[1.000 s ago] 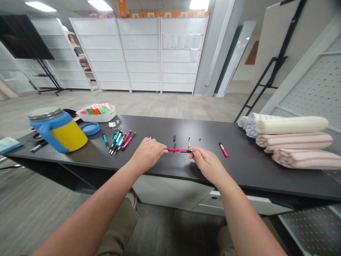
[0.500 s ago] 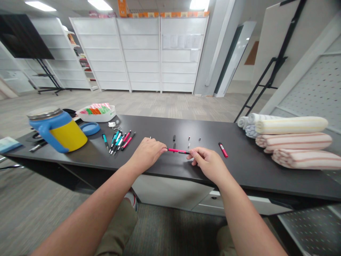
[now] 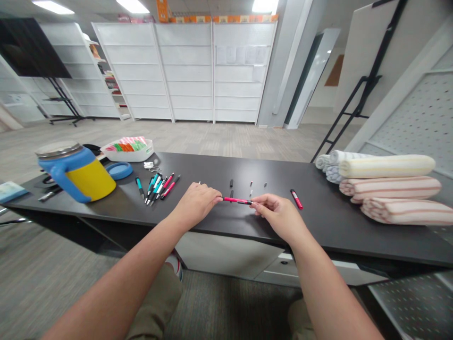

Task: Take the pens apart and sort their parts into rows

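A red and black pen [image 3: 235, 200] is held level just above the dark tabletop [image 3: 212, 222]. My left hand [image 3: 196, 203] pinches its left end, the fingers partly hidden behind the back of the hand. At the other end, my right hand [image 3: 278, 212] closes thumb and fingertips on the black tip. Small dark and light pen parts lie beyond the pen, among them a black piece [image 3: 231, 182], a tiny piece [image 3: 251, 183] and another small piece [image 3: 265, 184]. Right of my right hand lies a short red and black pen part [image 3: 296, 199].
Several teal, black and red pens [image 3: 157, 188] lie in a pile at left. Beyond them stand a blue and yellow jug [image 3: 88, 177], a blue lid [image 3: 119, 170] and a white basket [image 3: 141, 153]. Rolled towels [image 3: 392, 184] are stacked at the right end.
My right hand has shifted slightly, its fingers spreading a little around the pen's right end. The pen and my left hand stay almost in place.
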The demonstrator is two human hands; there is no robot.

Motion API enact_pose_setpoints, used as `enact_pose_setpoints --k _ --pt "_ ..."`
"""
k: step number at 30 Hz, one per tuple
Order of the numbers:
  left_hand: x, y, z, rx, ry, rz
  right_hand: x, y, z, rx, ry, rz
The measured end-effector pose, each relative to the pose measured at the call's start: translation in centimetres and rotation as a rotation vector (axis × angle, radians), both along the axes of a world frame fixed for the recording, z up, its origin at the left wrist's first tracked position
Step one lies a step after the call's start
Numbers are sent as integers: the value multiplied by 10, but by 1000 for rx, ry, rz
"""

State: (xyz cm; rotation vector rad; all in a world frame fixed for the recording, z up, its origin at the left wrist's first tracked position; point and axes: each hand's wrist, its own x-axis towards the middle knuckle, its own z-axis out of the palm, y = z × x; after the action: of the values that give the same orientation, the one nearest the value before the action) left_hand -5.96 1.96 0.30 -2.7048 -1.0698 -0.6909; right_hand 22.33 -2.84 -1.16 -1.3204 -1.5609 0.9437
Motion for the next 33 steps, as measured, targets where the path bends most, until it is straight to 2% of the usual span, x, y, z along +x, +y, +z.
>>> enact_pose_setpoints --k 8,12,17,24,33 --pt "-1 2 -3 -14 3 -11 3 1 -5 9 13 -40" --pt "-1 3 -4 -8 6 -6 0 0 -1 17 17 -27" --pt "-1 3 -3 -19 22 -5 -2 -3 8 -15 -195 -50" --pt "0 1 -1 -43 47 8 1 3 -3 -4 42 -4" --pt "1 2 -1 -41 48 2 5 3 -7 21 68 -17"
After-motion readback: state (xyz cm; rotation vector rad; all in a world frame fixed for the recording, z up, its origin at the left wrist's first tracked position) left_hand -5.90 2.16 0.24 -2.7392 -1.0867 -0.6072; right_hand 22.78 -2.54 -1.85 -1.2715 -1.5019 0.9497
